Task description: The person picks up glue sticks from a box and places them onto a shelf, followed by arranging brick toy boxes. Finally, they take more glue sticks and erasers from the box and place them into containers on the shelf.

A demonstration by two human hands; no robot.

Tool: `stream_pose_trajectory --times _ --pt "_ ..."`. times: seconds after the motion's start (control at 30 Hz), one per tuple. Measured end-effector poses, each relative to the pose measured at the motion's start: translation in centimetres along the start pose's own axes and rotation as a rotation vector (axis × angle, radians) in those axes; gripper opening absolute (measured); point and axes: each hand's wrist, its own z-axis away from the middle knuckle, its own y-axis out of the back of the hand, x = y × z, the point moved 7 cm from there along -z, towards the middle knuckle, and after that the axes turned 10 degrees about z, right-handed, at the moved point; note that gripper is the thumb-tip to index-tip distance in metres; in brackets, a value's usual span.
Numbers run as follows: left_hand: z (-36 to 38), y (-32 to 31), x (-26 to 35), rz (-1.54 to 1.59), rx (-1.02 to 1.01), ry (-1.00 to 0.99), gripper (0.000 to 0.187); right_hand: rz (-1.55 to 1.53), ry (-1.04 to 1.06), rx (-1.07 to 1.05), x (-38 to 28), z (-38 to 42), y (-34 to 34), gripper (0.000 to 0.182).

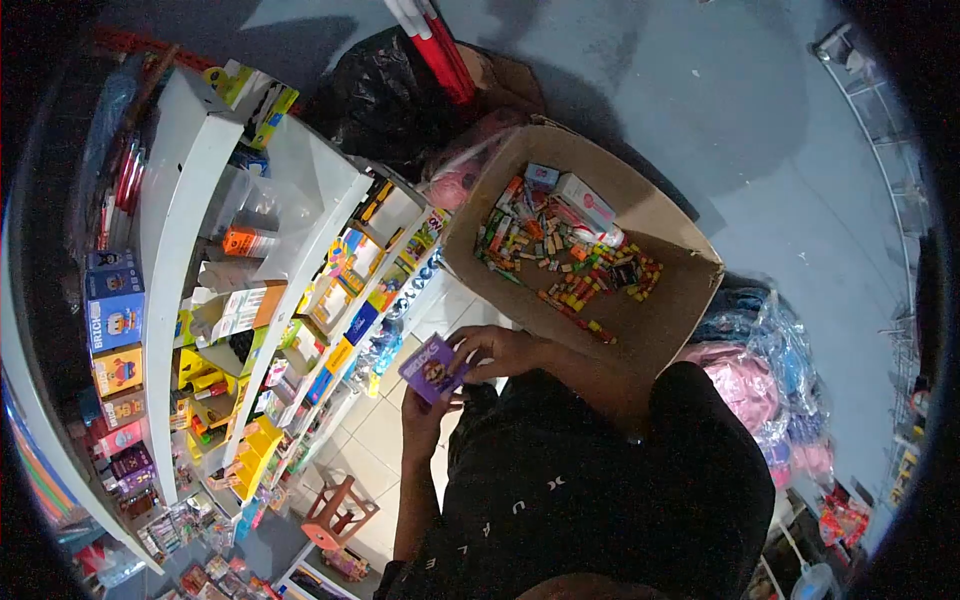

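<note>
A small purple box (431,371) with "BRICKS" lettering and a cartoon figure is held in front of my body. My left hand (424,412) grips it from below, its fingers partly hidden behind the box. From the right, my right hand (487,352) has its fingers curled on the box's side and edge. Just beyond my right forearm stands an open cardboard carton (655,318). Inside it lie many small colourful pieces (570,250) and a white-and-pink box (586,203).
White shelves (330,185) packed with toys and boxes run along the left, including a blue brick box (116,315). A black bag (385,95) lies behind the carton. Plastic-wrapped pink bundles (742,385) sit at right. An orange-brown stool (341,515) stands lower left.
</note>
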Motion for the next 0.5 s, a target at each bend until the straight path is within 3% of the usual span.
stream_pose_trajectory --times 0.13,0.2,0.27,0.33,0.5 --pt "0.2 0.7 -0.6 -0.136 0.058 0.054 0.050 0.235 0.007 -0.028 -0.8 1.2 2.7 0.023" --pt "0.4 1.1 -1.2 -0.121 0.089 0.102 0.046 -0.202 0.058 0.301 3.7 1.2 7.1 0.025" --pt "0.4 1.5 -1.8 -0.151 0.100 0.061 0.045 -0.182 -0.232 0.729 5.9 3.7 12.7 0.025" --pt "0.4 1.7 -2.2 -0.172 0.105 0.043 0.045 0.032 -0.288 0.958 9.1 6.2 18.4 0.030" --pt "0.1 2.3 -3.0 -0.171 0.117 0.041 0.047 0.334 -0.739 0.791 18.5 11.1 19.6 0.037"
